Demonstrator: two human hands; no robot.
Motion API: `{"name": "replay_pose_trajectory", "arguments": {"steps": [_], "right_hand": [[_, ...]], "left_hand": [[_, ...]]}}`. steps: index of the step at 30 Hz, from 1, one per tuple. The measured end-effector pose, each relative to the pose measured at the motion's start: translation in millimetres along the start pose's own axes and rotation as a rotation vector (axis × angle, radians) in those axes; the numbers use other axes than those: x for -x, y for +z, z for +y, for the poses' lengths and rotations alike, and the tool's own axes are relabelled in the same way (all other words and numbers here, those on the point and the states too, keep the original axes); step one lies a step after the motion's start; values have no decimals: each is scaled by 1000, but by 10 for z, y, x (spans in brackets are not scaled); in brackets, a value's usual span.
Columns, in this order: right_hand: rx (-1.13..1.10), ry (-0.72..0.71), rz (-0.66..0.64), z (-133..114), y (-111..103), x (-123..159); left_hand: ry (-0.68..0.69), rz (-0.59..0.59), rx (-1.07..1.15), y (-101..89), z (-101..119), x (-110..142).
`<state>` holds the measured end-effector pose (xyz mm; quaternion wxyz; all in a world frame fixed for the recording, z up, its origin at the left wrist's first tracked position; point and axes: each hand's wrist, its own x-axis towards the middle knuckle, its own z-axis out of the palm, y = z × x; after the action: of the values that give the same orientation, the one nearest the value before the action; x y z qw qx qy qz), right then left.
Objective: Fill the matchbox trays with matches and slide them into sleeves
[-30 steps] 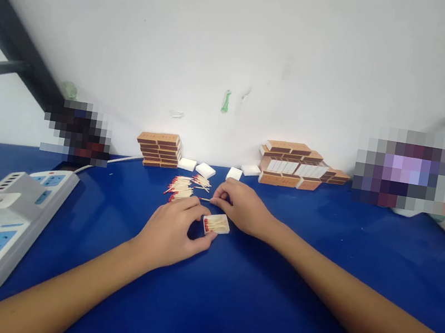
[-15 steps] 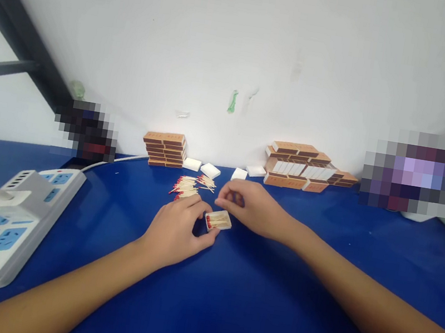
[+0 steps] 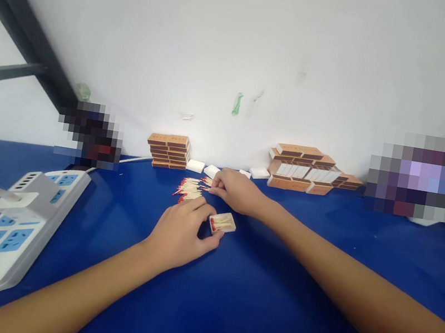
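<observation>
My left hand [image 3: 182,233] rests on the blue table [image 3: 252,300] and pinches the left end of a small open matchbox tray [image 3: 223,223] that holds several red-tipped matches. My right hand [image 3: 235,191] lies farther back, its fingers closed at the edge of a loose pile of matches [image 3: 190,188]; whether a match sits between the fingertips is too small to see.
A white and blue power strip [image 3: 10,228] with a plug and cable lies at the left. Stacks of brown matchbox sleeves stand by the wall at the back left [image 3: 168,150] and back right [image 3: 304,169]. White empty trays [image 3: 195,165] lie between them.
My right hand has moved from just above the tray back and left to the match pile. My left hand keeps its hold on the tray.
</observation>
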<state>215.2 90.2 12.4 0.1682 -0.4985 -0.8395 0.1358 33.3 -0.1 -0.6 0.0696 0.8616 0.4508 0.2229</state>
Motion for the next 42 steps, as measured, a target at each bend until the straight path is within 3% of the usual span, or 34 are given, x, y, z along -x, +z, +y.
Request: {"name": "replay_pose_trajectory", "arguments": {"steps": [4, 9, 13, 18, 25, 33, 42], "right_hand": [[17, -30, 27, 12, -4, 9], [37, 34, -40, 10, -33, 19], [104, -1, -54, 76, -58, 94], [163, 30, -95, 143, -172, 327], [-25, -33, -96, 44, -415, 846], [197, -148, -152, -165, -307, 981], [-42, -110, -129, -42, -379, 1069]], "left_hand": [[2, -1, -3, -8, 6, -3], [2, -7, -6, -21, 11, -1], [-2, -13, -3, -21, 14, 4], [-7, -23, -11, -29, 12, 8], [8, -9, 6, -16, -3, 5], [43, -21, 3, -2, 42, 18], [68, -29, 28, -3, 30, 10]]}}
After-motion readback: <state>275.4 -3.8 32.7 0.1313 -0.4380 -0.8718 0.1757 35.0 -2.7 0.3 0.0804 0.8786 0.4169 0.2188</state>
